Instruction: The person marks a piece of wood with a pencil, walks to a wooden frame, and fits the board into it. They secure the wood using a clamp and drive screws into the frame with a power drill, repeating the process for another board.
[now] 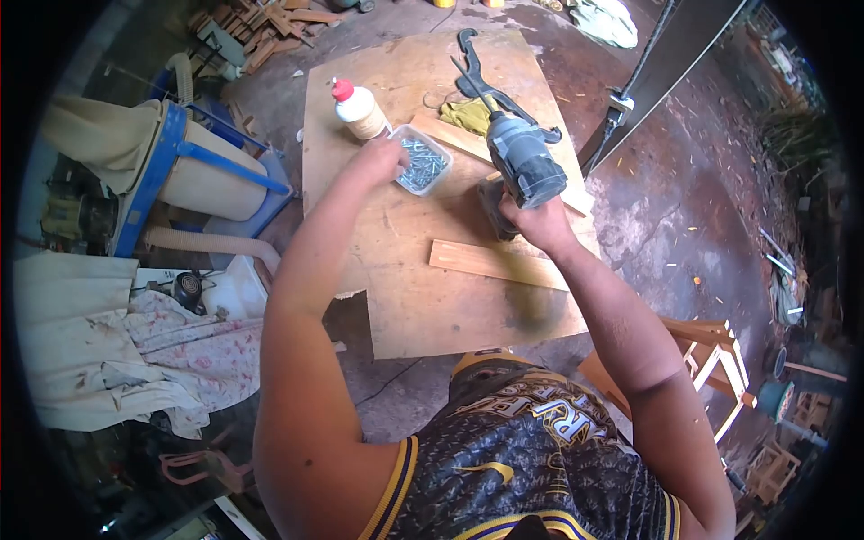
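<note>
My right hand point(537, 219) is wrapped round the handle of a grey cordless drill point(524, 155), whose long bit points to the far side of the table. At the left rim of a clear plastic tub point(438, 184) full of silvery screws point(423, 162), my left hand point(385, 162) has its fingers curled in; what they hold is hidden. Just behind that hand stands a white glue bottle point(362, 112) with a red cap. A wooden strip point(486, 261) lies on the near side of the drill, and another wooden board point(450, 135) passes beyond the tub.
All this rests on a plywood tabletop point(396, 315) with a notched near-left corner. A dark clamp point(470, 67) and a yellow-green cloth point(466, 115) lie at the back. To the left stands a blue-framed dust collector point(216, 171); a wooden frame point(711, 355) stands at the right.
</note>
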Demonstrator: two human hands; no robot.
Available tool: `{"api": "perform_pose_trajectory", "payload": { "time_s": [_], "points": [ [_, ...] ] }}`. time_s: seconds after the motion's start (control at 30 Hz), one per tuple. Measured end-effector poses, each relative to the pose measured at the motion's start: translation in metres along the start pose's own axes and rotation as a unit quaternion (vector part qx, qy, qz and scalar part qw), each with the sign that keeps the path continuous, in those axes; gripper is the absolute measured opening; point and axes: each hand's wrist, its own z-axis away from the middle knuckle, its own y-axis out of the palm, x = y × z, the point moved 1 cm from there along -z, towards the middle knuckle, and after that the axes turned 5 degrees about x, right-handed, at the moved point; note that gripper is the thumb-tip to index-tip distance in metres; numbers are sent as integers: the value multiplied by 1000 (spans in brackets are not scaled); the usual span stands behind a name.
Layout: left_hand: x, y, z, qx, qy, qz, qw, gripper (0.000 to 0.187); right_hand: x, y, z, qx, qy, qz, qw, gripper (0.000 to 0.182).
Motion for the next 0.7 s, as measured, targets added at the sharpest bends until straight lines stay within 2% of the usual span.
{"api": "perform_pose_trajectory", "payload": {
  "time_s": [0.07,0.17,0.3,0.37,0.4,0.5,0.57,0.7],
  "points": [
    [-5,-11,3,63,3,24,998,18,-1,0,0,-18,-5,-16,1000,29],
    [-8,-20,0,100,-24,32,994,16,-1,0,-2,-4,3,2,1000,29],
    [2,-11,-3,91,-7,28,995,17,4,-2,0,-3,7,-21,1000,29],
    [11,-5,-2,64,20,82,994,17,1,-2,0,27,25,-26,999,47],
    [11,-6,-2,64,21,81,994,17,1,-3,0,26,25,-26,999,47],
    [10,-7,0,76,19,94,992,17,2,-1,0,19,30,-31,999,46],
    [10,-5,-1,73,20,92,993,15,0,0,-1,-11,-14,-29,999,27],
    [5,-7,5,55,30,80,995,12,1,0,0,-15,-19,-32,999,27]
  ]
}}
